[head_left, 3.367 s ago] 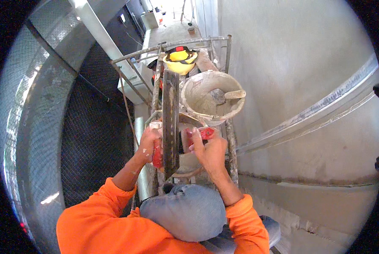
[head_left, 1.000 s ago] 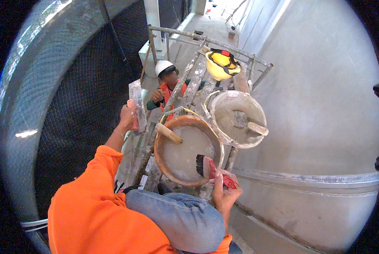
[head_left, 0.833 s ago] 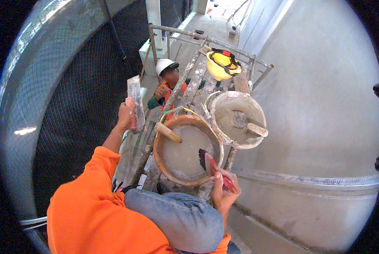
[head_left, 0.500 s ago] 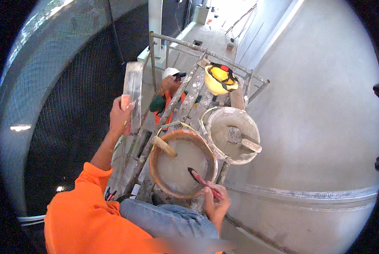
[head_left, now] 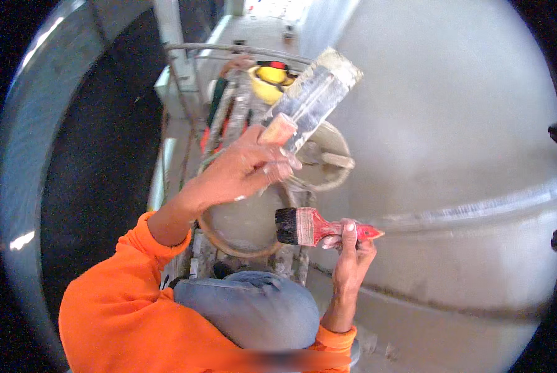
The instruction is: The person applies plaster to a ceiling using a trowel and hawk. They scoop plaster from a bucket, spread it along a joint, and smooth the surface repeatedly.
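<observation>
Smooth grey wall (head_left: 452, 124); left hand (head_left: 241, 171) grips crusted float (head_left: 312, 99), right hand (head_left: 353, 248) red brush (head_left: 309, 227).

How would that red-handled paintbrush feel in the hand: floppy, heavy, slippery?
Probably light: the right hand holds the red-handled paintbrush level by its handle end alone. The handle looks stiff, while the dark bristles would likely bend when pressed. Its tapered handle might be somewhat slippery.

Your clothing: bright orange long-sleeve top, sleeves w/ ribbed cuffs; left sleeve pushed up forearm. Grey-blue trousers over knee. Left hand (head_left: 241, 171) & right hand (head_left: 352, 258) bare, no gloves; pale dusty smears on fingers.
</observation>
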`<state>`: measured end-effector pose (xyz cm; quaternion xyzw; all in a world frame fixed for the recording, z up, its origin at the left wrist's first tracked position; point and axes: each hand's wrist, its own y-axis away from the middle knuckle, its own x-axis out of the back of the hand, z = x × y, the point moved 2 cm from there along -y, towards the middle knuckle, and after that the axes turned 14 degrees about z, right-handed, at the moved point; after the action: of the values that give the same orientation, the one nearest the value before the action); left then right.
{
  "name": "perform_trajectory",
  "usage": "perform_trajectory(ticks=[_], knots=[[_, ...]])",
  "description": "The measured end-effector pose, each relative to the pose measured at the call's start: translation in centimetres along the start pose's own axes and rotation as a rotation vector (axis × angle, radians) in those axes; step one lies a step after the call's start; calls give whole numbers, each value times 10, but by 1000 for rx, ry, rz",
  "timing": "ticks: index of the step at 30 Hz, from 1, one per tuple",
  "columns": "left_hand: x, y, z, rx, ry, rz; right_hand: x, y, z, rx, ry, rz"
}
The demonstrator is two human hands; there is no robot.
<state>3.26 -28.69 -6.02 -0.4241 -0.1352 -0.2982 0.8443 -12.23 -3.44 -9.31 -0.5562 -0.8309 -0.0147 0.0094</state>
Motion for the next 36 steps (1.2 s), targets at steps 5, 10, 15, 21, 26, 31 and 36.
perform_trajectory(ticks=[5,10,15,21,26,31,36], knots=[[-77,-2,82,-222,87,-238,55,18,-64,574,438,-60],[-128,19,162,-108,198,-301,100,60,-91,544,394,48],[-174,70,247,-163,371,-501,226,142,-82,573,566,188],[-245,98,325,-448,431,-604,467,309,-16,-62,906,582],[-289,95,373,-573,636,-726,494,403,57,-466,241,430],[-324,119,426,-756,656,-996,518,414,74,-325,330,358],[-334,141,456,-793,760,-1150,545,407,29,-430,423,236]])
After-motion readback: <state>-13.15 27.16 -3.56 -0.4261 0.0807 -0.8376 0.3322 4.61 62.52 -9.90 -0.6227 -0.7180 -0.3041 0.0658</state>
